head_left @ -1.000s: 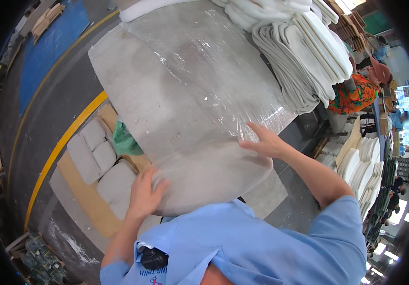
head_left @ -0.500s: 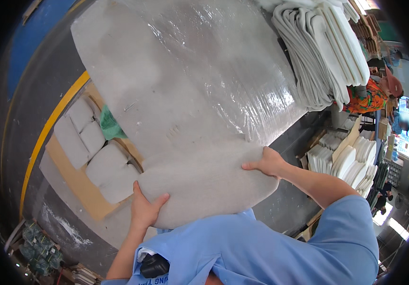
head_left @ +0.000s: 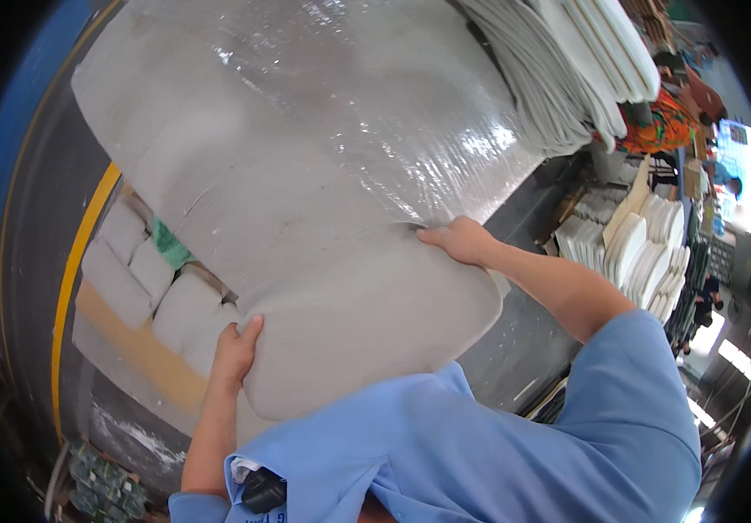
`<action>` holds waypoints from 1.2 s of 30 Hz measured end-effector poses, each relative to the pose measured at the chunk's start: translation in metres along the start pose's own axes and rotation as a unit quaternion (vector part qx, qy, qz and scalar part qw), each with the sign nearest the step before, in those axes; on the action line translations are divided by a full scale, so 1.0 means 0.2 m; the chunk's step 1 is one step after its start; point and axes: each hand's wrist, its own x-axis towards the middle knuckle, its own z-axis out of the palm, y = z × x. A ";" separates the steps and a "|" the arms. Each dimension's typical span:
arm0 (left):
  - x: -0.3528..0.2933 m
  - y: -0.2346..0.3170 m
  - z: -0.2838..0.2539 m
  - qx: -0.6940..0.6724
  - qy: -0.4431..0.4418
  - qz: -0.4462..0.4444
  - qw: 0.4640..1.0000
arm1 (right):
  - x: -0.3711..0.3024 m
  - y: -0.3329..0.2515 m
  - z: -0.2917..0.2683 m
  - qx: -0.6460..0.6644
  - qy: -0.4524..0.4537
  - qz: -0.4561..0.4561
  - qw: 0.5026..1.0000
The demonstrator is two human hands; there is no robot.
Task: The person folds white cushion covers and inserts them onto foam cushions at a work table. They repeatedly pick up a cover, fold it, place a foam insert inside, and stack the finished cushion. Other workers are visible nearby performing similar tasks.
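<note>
Padded piece: one grey pad [head_left: 375,327], rounded at the corners; is being held at the near edge of the work surface, directly before the blue shirt [head_left: 497,427].
Right hand [head_left: 461,241]: is being kept clamped on the far right edge of the pad, the thumb being laid over its upper face.
Left hand [head_left: 236,349]: is being set against the left edge of the pad, thumb uppermost; whether it is being closed on the pad cannot be told, the fingers being partly hidden.
Work surface [head_left: 210,166]: broad, pale grey; is being covered by clear film [head_left: 454,144], creased and shining toward the right.
Far right corner: a stack of pale padded sheets [head_left: 558,78] is being borne there, folded edges outward.
Left floor: grey cushions [head_left: 192,314] are being supported on brown board [head_left: 144,349]; a green wrapping [head_left: 169,244] is being partly hidden by the work surface.
Floor markings: the dark floor is being crossed by a yellow line [head_left: 74,279], with a blue strip [head_left: 18,122] beyond.
Lower left: dark green bundles [head_left: 103,484] are being heaped.
Right of room: white pads [head_left: 641,244] are being stored in piles; a person in orange patterned clothing [head_left: 663,124] is being partly screened by the stack.
</note>
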 end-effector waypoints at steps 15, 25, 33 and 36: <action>-0.14 -0.10 -0.12 -0.188 -0.020 0.118 0.975 | -0.33 0.05 -0.07 0.335 0.042 -0.082 0.938; -0.26 -0.11 -0.09 -0.192 -0.087 0.052 0.976 | -0.50 0.09 0.00 0.269 -0.029 -0.040 0.962; -0.12 -0.11 -0.05 -0.244 -0.087 0.001 0.966 | -0.22 0.05 0.00 0.207 -0.103 0.067 0.971; -0.04 -0.09 -0.04 -0.231 -0.071 -0.021 0.970 | -0.17 0.02 0.01 0.183 -0.085 0.090 0.975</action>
